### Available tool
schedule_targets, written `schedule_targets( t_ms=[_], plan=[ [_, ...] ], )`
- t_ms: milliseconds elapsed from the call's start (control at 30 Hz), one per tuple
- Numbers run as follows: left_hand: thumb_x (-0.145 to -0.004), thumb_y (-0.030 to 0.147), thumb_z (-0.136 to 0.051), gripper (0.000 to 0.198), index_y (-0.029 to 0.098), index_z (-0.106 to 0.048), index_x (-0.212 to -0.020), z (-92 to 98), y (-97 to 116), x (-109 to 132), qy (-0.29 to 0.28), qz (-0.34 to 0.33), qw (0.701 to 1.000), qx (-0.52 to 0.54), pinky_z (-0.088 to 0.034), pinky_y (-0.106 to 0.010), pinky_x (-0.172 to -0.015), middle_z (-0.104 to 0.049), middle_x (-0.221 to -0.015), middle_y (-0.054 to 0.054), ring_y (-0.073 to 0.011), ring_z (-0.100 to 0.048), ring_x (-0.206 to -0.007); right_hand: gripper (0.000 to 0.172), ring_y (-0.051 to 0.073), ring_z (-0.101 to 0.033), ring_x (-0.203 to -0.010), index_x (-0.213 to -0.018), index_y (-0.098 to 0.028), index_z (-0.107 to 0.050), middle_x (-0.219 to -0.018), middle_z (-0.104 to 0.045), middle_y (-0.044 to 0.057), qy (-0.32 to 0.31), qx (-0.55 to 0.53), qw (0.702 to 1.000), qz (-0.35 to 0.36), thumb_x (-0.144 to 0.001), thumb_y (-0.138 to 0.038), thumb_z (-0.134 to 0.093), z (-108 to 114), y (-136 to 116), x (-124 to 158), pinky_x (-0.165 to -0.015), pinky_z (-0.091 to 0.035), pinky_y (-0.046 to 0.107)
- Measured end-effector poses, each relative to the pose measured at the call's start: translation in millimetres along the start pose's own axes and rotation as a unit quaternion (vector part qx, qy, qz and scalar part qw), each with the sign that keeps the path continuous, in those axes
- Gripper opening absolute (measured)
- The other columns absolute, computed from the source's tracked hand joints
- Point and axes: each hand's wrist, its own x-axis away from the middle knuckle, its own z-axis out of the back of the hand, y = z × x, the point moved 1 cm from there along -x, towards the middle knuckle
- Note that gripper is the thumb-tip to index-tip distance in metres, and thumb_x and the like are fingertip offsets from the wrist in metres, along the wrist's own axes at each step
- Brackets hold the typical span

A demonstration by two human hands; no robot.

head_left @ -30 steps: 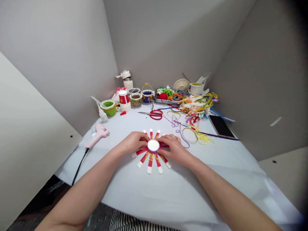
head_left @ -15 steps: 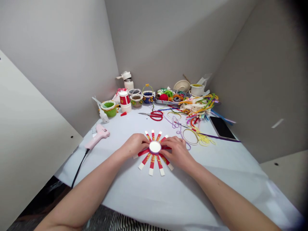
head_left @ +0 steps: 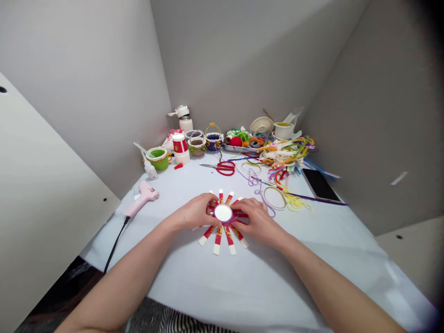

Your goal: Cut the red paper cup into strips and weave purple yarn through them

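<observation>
A paper cup, slit into strips, lies splayed like a sun on the white table, its round white base [head_left: 223, 213] facing up. The red strips [head_left: 229, 237] carry gold print and white ends. Purple yarn circles the edge of the base. My left hand [head_left: 199, 212] curls its thumb and fingers around the left side of the base. On the other side, my right hand [head_left: 255, 215] grips the right edge and covers some strips. A loose purple yarn [head_left: 258, 187] runs in loops behind my right hand.
Red-handled scissors [head_left: 225, 168] lie beyond the cup. A pink glue gun [head_left: 144, 199] with a black cord is at left, near a green basket [head_left: 158, 163]. At right are a hoop [head_left: 275, 198], a phone [head_left: 321, 185] and a pile of colourful cords [head_left: 286, 155].
My left hand's thumb has come forward to the front of the base, and its fingers now wrap around the left side. My right hand stays nearly in place.
</observation>
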Motion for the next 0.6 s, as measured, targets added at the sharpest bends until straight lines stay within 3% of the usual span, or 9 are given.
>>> schedule_targets(
  t_ms=[100, 200, 267, 433, 600],
  plan=[
    [-0.069, 0.040, -0.080, 0.057, 0.018, -0.061, -0.117, -5.5, 9.1, 3.2, 0.026, -0.029, 0.997, -0.070, -0.050, -0.033, -0.078, -0.063, -0.109, -0.008, -0.0240, -0.063, -0.091, 0.024, 0.024, -0.054, -0.105, -0.109, -0.030, -0.069, -0.109, -0.069, 0.003, -0.003, 0.006, 1.000, 0.004, -0.086, -0.026, -0.071, 3.5, 8.6, -0.3, -0.089, -0.035, 0.040],
    [-0.073, 0.044, -0.077, 0.052, 0.019, -0.061, -0.117, -13.2, 14.1, 3.6, 0.046, -0.033, 0.991, -0.119, -0.050, -0.036, -0.082, -0.061, -0.109, -0.008, -0.0263, -0.062, -0.097, 0.003, 0.024, -0.055, -0.103, -0.088, -0.025, -0.069, -0.102, -0.069, 0.003, -0.003, 0.027, 1.000, 0.011, -0.088, -0.022, -0.069, 3.5, 14.6, -2.1, -0.090, -0.035, 0.040],
    [-0.075, 0.043, -0.075, 0.048, 0.021, -0.063, -0.115, -18.1, 15.1, 2.6, 0.055, -0.030, 0.988, -0.144, -0.050, -0.036, -0.084, -0.060, -0.107, -0.007, -0.0264, -0.062, -0.098, 0.010, 0.023, -0.055, -0.101, -0.080, -0.022, -0.066, -0.098, -0.069, 0.003, -0.007, 0.032, 0.999, 0.021, -0.090, -0.019, -0.067, 2.6, 15.0, -3.3, -0.089, -0.035, 0.039],
    [-0.075, 0.036, -0.073, 0.033, 0.022, -0.067, -0.105, -25.3, 14.7, -0.1, 0.059, -0.047, 0.981, -0.178, -0.051, -0.035, -0.084, -0.061, -0.101, -0.005, -0.0245, -0.063, -0.094, 0.014, 0.021, -0.054, -0.094, -0.081, -0.019, -0.060, -0.091, -0.067, 0.004, -0.012, 0.071, 0.997, 0.010, -0.094, -0.016, -0.057, 3.4, 9.0, -4.8, -0.085, -0.036, 0.037],
    [-0.075, 0.037, -0.072, 0.030, 0.019, -0.068, -0.099, -26.1, 17.2, 0.3, 0.059, -0.063, 0.980, -0.181, -0.050, -0.037, -0.087, -0.063, -0.100, -0.008, -0.0277, -0.062, -0.097, 0.016, 0.021, -0.054, -0.091, -0.080, -0.019, -0.058, -0.092, -0.065, 0.005, -0.011, 0.088, 0.996, -0.004, -0.096, -0.018, -0.053, 3.8, 8.7, -4.4, -0.079, -0.036, 0.035]
  ],
)
